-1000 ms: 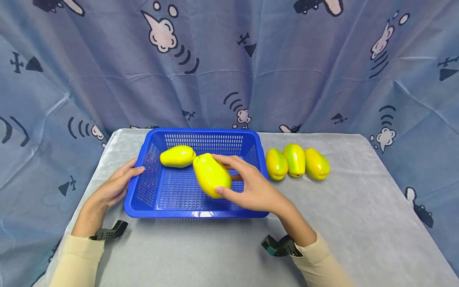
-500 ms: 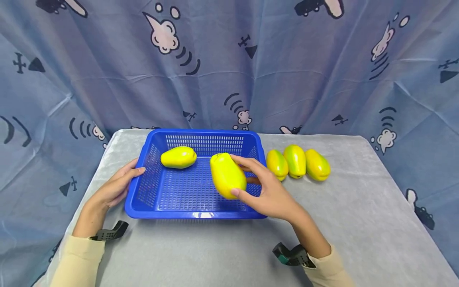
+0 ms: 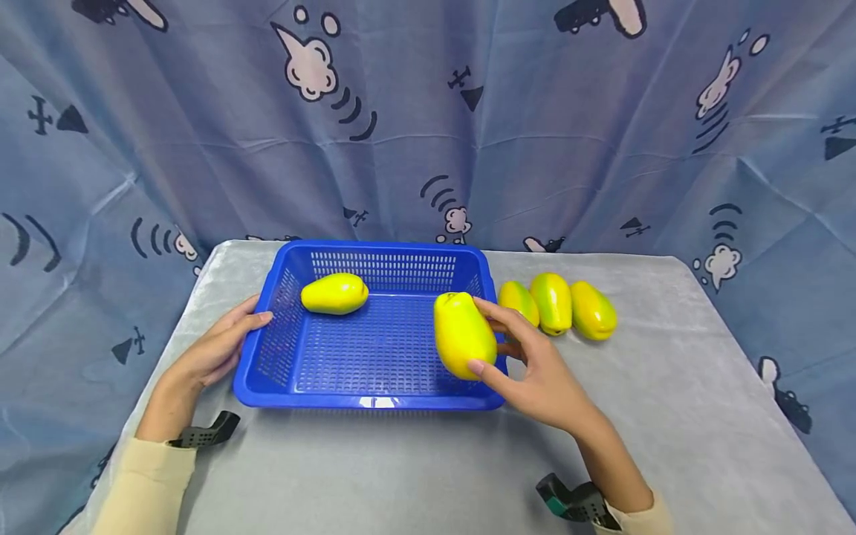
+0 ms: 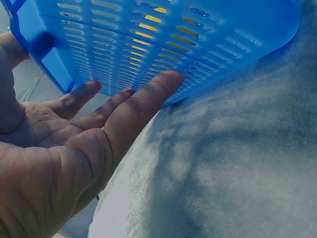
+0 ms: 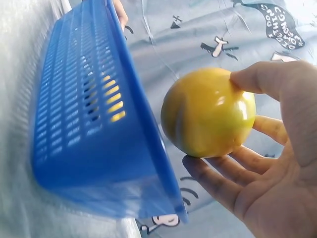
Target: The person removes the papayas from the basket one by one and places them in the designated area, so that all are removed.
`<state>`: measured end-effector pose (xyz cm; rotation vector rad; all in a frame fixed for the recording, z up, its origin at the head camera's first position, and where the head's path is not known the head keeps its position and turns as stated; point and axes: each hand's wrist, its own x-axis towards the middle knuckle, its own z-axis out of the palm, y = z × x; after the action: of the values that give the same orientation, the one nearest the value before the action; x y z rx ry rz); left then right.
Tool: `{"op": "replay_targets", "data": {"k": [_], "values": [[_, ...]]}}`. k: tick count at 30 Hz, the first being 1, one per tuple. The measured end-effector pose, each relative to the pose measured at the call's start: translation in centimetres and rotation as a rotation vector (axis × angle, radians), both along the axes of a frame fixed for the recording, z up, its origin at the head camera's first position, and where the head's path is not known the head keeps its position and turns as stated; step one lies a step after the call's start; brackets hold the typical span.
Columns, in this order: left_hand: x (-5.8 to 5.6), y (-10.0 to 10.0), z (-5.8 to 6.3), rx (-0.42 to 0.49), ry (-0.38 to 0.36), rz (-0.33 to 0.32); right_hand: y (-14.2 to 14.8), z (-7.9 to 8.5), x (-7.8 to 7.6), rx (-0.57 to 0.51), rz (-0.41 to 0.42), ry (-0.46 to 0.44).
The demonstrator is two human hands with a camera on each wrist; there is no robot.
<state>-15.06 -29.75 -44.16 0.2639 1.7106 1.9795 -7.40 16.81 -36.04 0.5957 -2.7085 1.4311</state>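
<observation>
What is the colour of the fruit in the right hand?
The held fruit is yellow with some green; the right wrist view shows this best.

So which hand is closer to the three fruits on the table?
Right. The right hand is just in front of those fruits; the left hand is farther, across the basket.

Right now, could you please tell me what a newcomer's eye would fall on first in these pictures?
Most likely the held yellow fruit, raised by the right hand at the right end of the blue basket. The basket comes next, a second yellow fruit lying toward its back left and the left hand at its left side. To its right, three yellow-green fruits sit close together on the grey table.
</observation>
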Motion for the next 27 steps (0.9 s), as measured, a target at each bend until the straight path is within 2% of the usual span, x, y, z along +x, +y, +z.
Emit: {"op": "replay_targets", "data": {"k": [12,27], "values": [[0.1,0.0,0.0,-0.007,0.003,0.003,2.7,-0.8,1.3,-0.044,-0.109,0.005],[0.0,0.3,0.0,-0.015,-0.012,0.008,5.9,-1.0,2.8,-0.120,-0.205,0.067]]}}
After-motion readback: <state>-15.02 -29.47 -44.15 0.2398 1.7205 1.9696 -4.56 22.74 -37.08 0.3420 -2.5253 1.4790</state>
